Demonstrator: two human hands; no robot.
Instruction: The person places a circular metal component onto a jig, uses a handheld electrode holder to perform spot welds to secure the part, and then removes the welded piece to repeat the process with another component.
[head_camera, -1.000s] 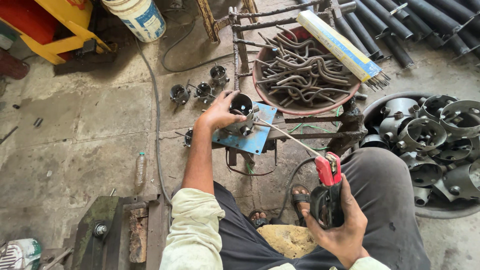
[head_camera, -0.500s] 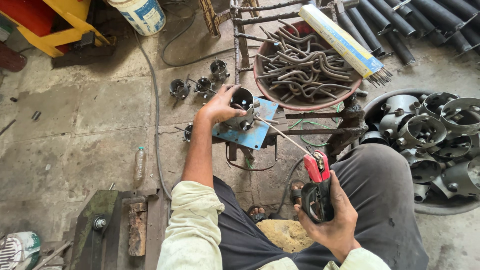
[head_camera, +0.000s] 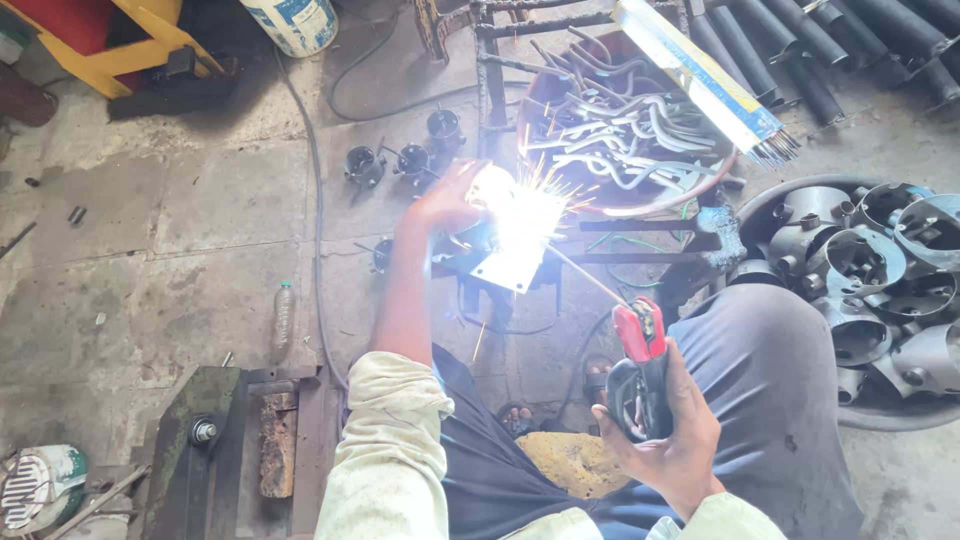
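right hand (head_camera: 668, 440), fingers wrapped tight round a red-and-black electrode holder (head_camera: 640, 370), thin welding rod (head_camera: 585, 275) slanting up-left into a white arc flare (head_camera: 520, 220) with sparks. left hand (head_camera: 440, 205) laid on the workpiece at the small blue bench (head_camera: 510, 270), just beside the glare; grip there too washed out to tell. three finished dark metal fittings (head_camera: 405, 160) on the concrete floor beyond. basin of bent rods (head_camera: 610, 120) behind, tub of grey metal cups (head_camera: 870, 270) to the right.

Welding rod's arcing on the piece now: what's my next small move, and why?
Probably feed the rod slowly along the joint. The arc glare and sparks show it is lit, the left hand steadies the part, and the right hand grips the red holder.
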